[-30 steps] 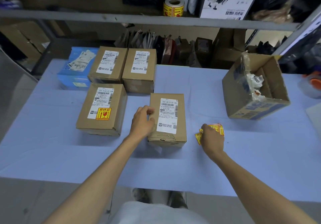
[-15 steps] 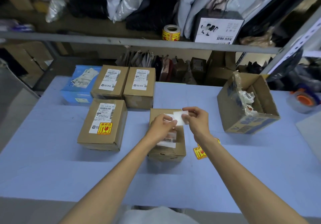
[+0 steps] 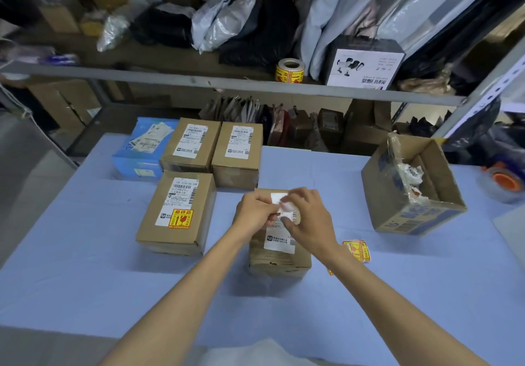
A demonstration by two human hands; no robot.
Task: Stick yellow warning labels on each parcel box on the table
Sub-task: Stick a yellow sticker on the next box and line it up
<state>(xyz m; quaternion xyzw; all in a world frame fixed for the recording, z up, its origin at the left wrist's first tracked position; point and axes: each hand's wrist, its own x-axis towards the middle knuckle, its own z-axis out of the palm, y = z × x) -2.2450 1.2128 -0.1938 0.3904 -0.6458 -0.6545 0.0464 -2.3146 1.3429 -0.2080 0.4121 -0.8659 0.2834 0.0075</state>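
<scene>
Both — left hand | right hand — fingers pinching white slip | over parcel box, far edge

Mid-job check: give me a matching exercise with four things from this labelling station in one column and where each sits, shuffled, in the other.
Things
1. label roll
2. loose yellow labels
3. open box
4. blue parcel

Places
A. back left corner of the table
B. on the shelf above
C. small pile lying flat on the table
D. standing at the table's right side, scraps inside

Pairs: 1-B, 2-C, 3-D, 4-A
</scene>
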